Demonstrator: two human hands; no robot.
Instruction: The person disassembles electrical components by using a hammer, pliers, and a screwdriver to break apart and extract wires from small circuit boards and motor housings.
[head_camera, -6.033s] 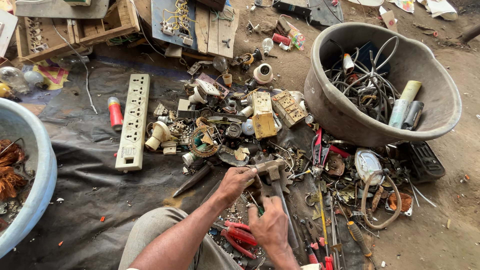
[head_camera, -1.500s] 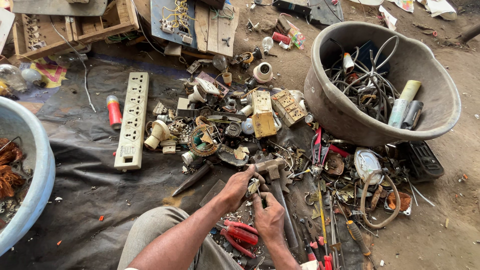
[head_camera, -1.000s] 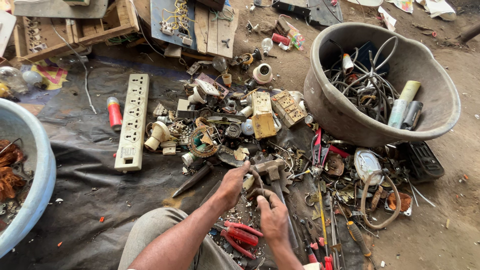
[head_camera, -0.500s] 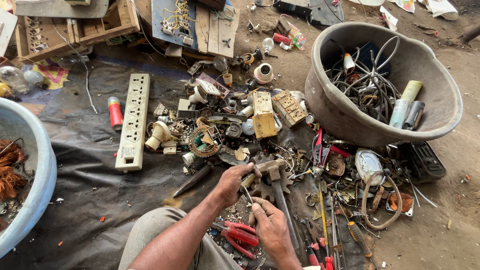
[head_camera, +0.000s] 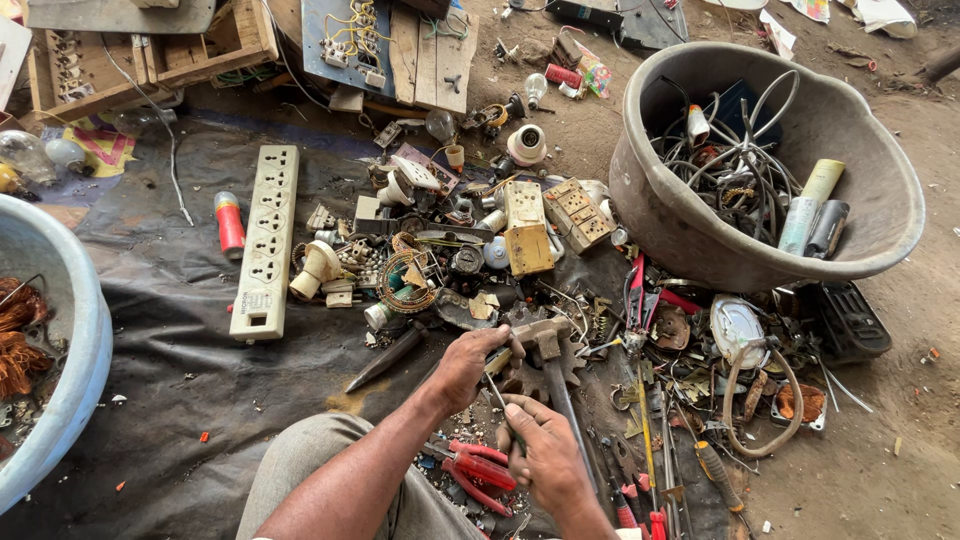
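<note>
- Black tarp (head_camera: 170, 400): one sheet, covers the ground under the scrap heap at centre.
- Grey tub (head_camera: 650, 200): one, at 2 o'clock. It holds tangled wires and a few tubes, too mixed to count.
- Pale blue basin (head_camera: 85, 330): one, at 9 o'clock, with copper wire (head_camera: 15, 345) inside.
- White power strip (head_camera: 265, 240): one, lying flat at 10 o'clock from the hands. One red-capped cylinder (head_camera: 230, 222) lies just beside it.
- Yellowed switch boxes (head_camera: 527, 235): two, side by side at 12 o'clock from the hands.
- Clear bulbs (head_camera: 22, 155): two, at the far left edge.
- Hammer (head_camera: 540, 335): one. The head touches the left hand's fingertips; the handle runs down toward 6 o'clock past the right hand.
- Red-handled pliers (head_camera: 480, 468): one pair, lying unheld on the tarp under the forearms.
- Left hand (head_camera: 468, 365): fingers curled shut on the upper end of a small thin metal part (head_camera: 497, 380), pinned by the hammer head.
- Right hand (head_camera: 545, 455): at 5 o'clock from the left, fingers closed. It appears to pinch the part's lower end, but the contact is partly hidden.
- Step, as judged: the part is being worked between both hands, just below centre. What it is cannot be told.
- The next move calls for a firm two-hand pinch and the hammer head kept steady as a rest.
</note>
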